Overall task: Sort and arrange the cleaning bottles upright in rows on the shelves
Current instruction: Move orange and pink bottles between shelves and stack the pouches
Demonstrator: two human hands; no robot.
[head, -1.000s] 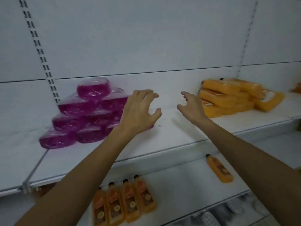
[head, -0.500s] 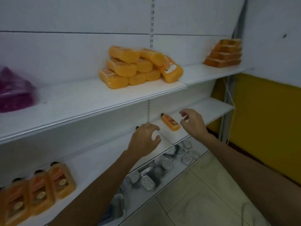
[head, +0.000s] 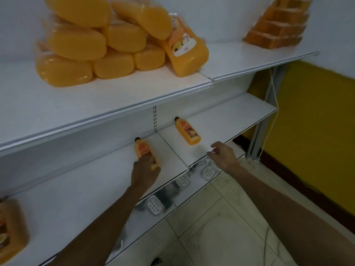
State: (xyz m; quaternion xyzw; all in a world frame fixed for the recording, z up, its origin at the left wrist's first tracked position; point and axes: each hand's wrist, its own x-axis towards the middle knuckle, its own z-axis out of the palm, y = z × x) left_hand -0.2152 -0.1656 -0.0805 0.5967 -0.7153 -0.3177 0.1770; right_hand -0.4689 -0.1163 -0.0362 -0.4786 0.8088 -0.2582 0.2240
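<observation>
Two small orange bottles with black caps lie flat on the middle shelf (head: 221, 120). My left hand (head: 145, 174) grips the lower end of the nearer orange bottle (head: 142, 149), fingers over its base. The second orange bottle (head: 187, 133) lies to the right, past the shelf seam. My right hand (head: 223, 155) hovers at the shelf's front edge just right of it, fingers loosely curled and holding nothing.
A heap of large orange bottles (head: 99, 45) lies on the upper shelf (head: 249, 58), with a darker orange stack (head: 278, 25) at its right end. Another orange bottle (head: 9, 239) shows at far left. White soap dishes (head: 154, 205) sit on the lowest shelf. A white cord (head: 269, 121) hangs by the yellow wall.
The view swung right and down from the purple packs to the middle shelf. Both hands dropped to it, and my left hand closed on the nearer orange bottle.
</observation>
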